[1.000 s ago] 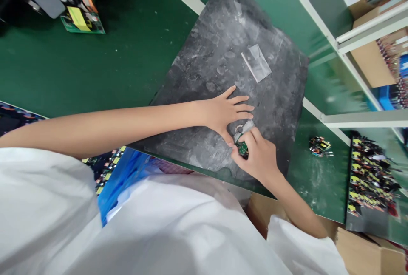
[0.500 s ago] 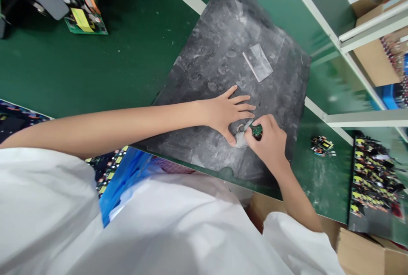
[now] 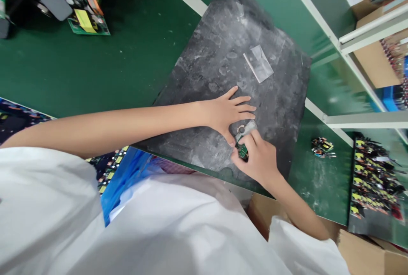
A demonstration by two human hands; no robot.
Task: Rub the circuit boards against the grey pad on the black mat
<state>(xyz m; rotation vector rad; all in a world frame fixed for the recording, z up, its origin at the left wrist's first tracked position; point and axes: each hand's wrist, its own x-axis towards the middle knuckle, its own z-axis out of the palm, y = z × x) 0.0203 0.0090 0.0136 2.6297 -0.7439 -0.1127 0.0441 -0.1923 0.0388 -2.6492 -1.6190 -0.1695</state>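
Pressing flat with fingers spread, the left hand [image 3: 228, 113] rests on the dark grey mat [image 3: 223, 54], its thumb beside a small grey patch [image 3: 246, 128]. The right hand [image 3: 259, 158] pinches a small green circuit board [image 3: 242, 151] against the mat's near edge. A clear plastic strip [image 3: 259, 63] lies farther back. A loose component cluster [image 3: 321, 146] and a tray of boards [image 3: 372, 181] sit right; larger circuit boards [image 3: 86, 13] lie far left on the green bench [image 3: 95, 66].
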